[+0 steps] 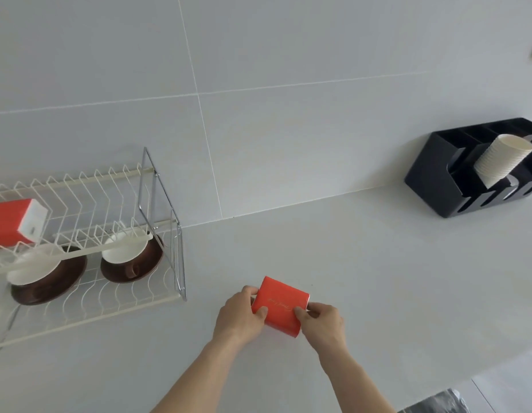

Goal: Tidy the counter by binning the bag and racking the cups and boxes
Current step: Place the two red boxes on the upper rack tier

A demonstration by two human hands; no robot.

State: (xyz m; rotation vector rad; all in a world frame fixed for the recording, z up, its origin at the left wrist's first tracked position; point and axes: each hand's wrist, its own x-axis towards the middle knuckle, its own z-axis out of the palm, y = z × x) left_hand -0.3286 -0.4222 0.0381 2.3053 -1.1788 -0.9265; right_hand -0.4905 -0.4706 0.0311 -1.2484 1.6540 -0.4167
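Nearest to us, two bare forearms reach forward from the bottom edge over a pale grey counter [378, 278]. Between them we see a red box [281, 305] with faint gold script on its top face. The left hand [241, 315] grips its left end, thumb lying on top and fingers curled round the far corner. The right hand [324, 321] grips the right end in the same manner, thumb on the red face. We cannot tell whether the box rests on the counter or is lifted just above it. At the bottom right corner a dark, shiny crinkled thing [437, 402] shows partly, too cut off to name.

Further back on the left stands a white wire dish rack [89, 308] with a chrome end frame, its right end near the left hand but apart from it. On its lower tier sit two brown saucers, each with a white cup: the left cup [29, 269] and the right cup [124, 248], both partly crossed by the rack's wires. On the upper tier, at the left edge, lies a second red box [11, 222] with a white end.

Far right, against the wall, sits a black organiser [437, 180] with several compartments; a stack of white paper cups [500, 162] leans out of one. Open counter lies between it and the hands. Behind all is a wall of large pale tiles [259, 55].
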